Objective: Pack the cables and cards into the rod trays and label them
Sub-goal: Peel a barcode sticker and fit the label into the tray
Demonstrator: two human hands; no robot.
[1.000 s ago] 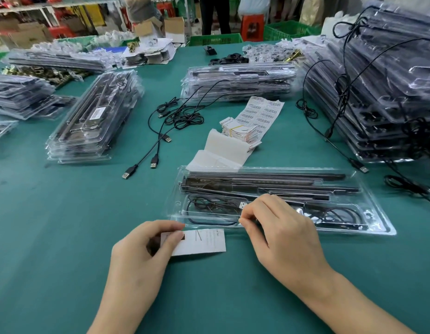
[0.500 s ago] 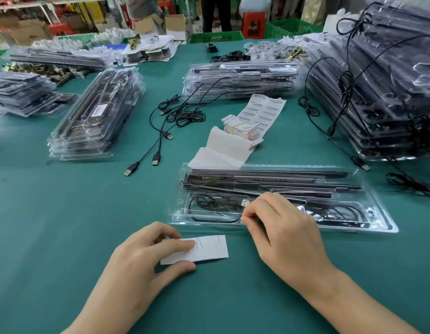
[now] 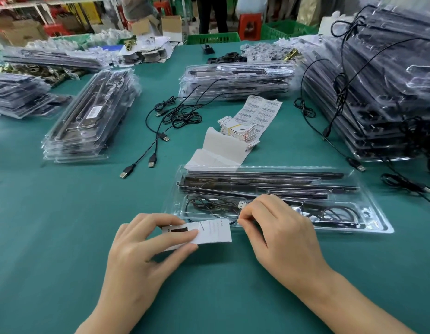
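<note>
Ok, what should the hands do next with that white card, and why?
Probably slide the white card into the clear tray. The left hand pinches the card right at the tray's near rim, which the right hand seems to pinch, and the rods and a coiled cable already lie inside.

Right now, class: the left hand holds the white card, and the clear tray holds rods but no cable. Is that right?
No: the head view shows a black cable coiled in the clear tray beside the rods. The left hand does hold the white card.
</note>
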